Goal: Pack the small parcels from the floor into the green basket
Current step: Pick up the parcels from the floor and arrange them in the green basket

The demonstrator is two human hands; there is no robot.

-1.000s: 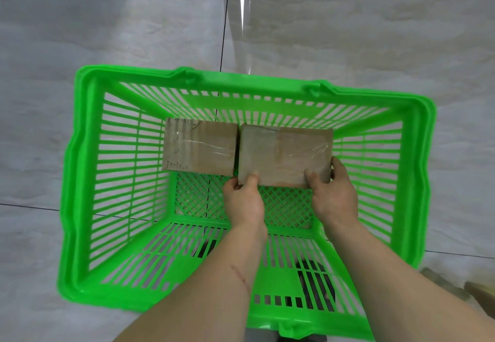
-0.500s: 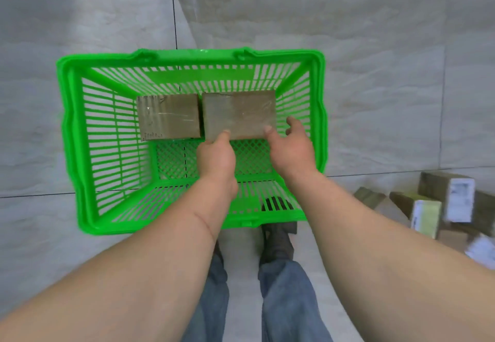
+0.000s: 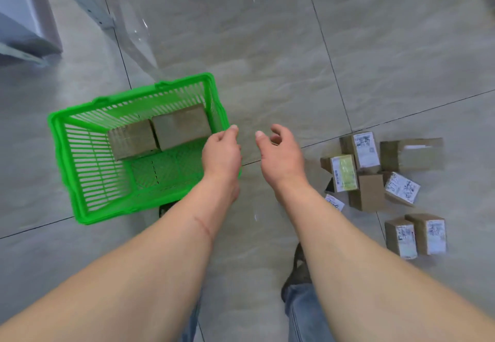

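Grey tiled floor [image 3: 267, 47]; two parcels sit in green basket [image 3: 80, 207]. Left hand [image 3: 221, 154] and right hand [image 3: 278, 154] empty, fingers loosely curled; next, grab from parcel pile [image 3: 375, 175] at right.

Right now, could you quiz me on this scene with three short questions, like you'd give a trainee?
1. True or false: the left hand and the right hand each hold a parcel.
2. How many parcels lie in the basket?
3. Where is the pile of parcels on the floor: A) left of the basket, B) to the right of the right hand, C) inside the basket?

Key
1. False: both hands are free, fingers loose.
2. Two: the left box and the right box, side by side along the far wall.
3. B.
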